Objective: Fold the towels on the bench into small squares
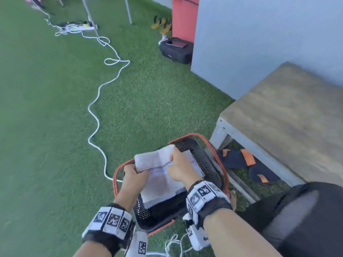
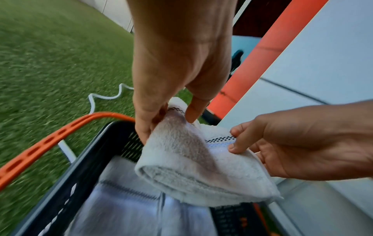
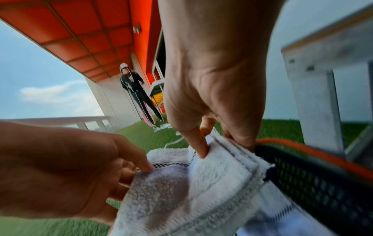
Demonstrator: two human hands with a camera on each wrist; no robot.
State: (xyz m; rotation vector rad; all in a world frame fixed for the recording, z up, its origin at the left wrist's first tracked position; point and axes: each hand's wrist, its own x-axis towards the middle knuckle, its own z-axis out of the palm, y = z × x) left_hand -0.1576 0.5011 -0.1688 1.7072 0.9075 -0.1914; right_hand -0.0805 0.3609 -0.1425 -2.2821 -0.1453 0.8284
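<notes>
From the head camera, the left hand point(image 1: 134, 174) and the right hand point(image 1: 179, 166) each pinch an end of a folded white towel point(image 1: 153, 158), holding it over a black basket point(image 1: 199, 154) with an orange rim that stands on green turf point(image 1: 55, 127). Another towel point(image 1: 163, 186) lies flat inside the basket. The wooden bench point(image 1: 289, 115) stands just to the right, with sandals point(image 1: 246, 164) under it, and a white cable point(image 1: 96, 115) snakes across the turf. From the left wrist, thumb and fingers of the left hand close on one corner of the towel near its checkered stripe, while the right hand pinches the opposite edge. From the right wrist, the right hand's fingers clamp the layered edge of the towel beside the basket wall; a person point(image 3: 139, 94) stands far off, blurred.
</notes>
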